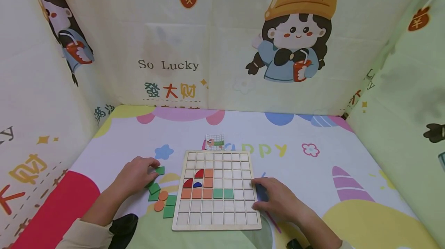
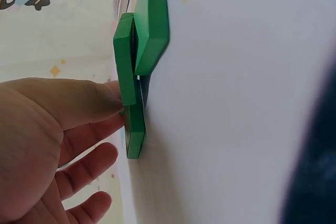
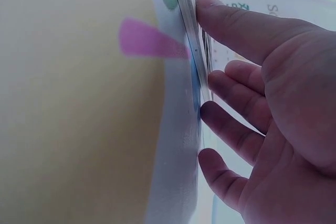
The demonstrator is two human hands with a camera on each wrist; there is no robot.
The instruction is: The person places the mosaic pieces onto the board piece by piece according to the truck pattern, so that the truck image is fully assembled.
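My left hand (image 1: 136, 175) is left of the board, thumb and index finger pinching a green square tile (image 1: 160, 170). In the left wrist view the thumb is at the edge of green tiles (image 2: 125, 59) that overlap one another, and the other fingers are loosely bent. My right hand (image 1: 279, 200) touches the right edge of a wooden grid board (image 1: 222, 218), thumb and fingertips at its rim with the fingers spread. On the board lie orange squares (image 1: 196, 193), red curved pieces (image 1: 188, 183), a small blue half-round (image 1: 197, 184) and two green squares (image 1: 223, 193).
Several loose green squares (image 1: 169, 212) and two orange discs (image 1: 159, 205) lie between my left hand and the board. A small printed grid card (image 1: 215, 142) sits behind the board. Printed cloth covers the table (image 1: 299, 171), with curtain walls (image 1: 226, 48) around it.
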